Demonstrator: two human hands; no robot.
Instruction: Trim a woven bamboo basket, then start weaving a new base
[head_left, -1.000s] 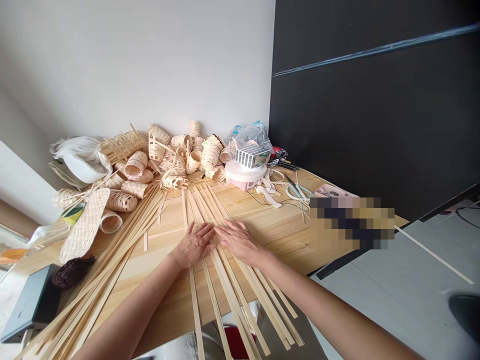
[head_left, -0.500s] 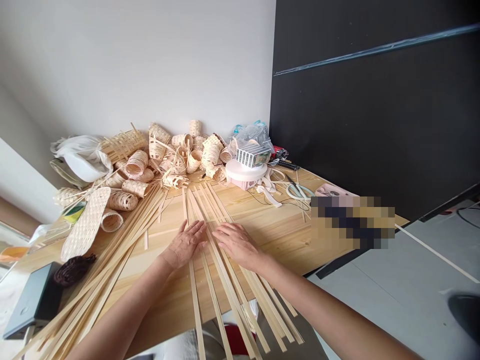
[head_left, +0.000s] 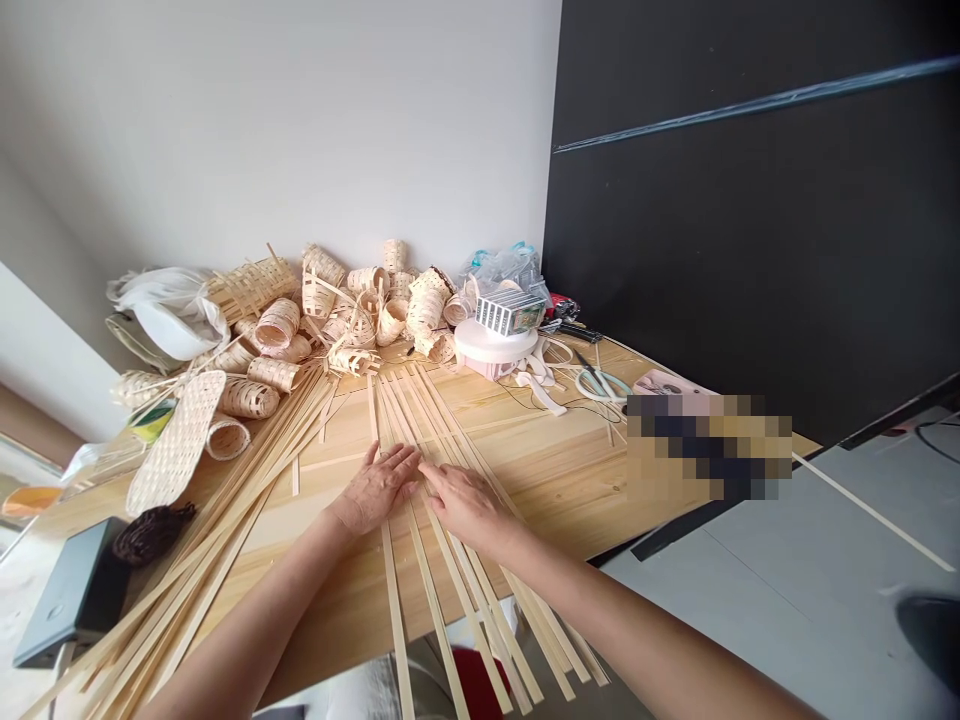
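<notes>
Several long, flat, pale wooden strips (head_left: 466, 600) lie side by side, fanning toward me over the table's front edge. My left hand (head_left: 377, 488) rests palm down on the left strips, its fingers outstretched. Against its fingertips comes my right hand (head_left: 466, 505), lying over the middle and right strips with the index finger extended; its other fingers are partly tucked from sight. Neither hand shows anything gripped. What lies beneath the palms is hidden.
A thick bundle of strips (head_left: 225, 520) runs along the left, beside a flat woven piece (head_left: 176, 440) and a grey box (head_left: 71, 590). Woven baskets (head_left: 277, 323) pile up at the back. Scissors (head_left: 600, 382) and a round white lid (head_left: 495, 342) sit back right.
My right hand has shifted slightly left, up to the left fingertips, and its index finger now points out. My left hand has barely moved. The view has shifted slightly.
</notes>
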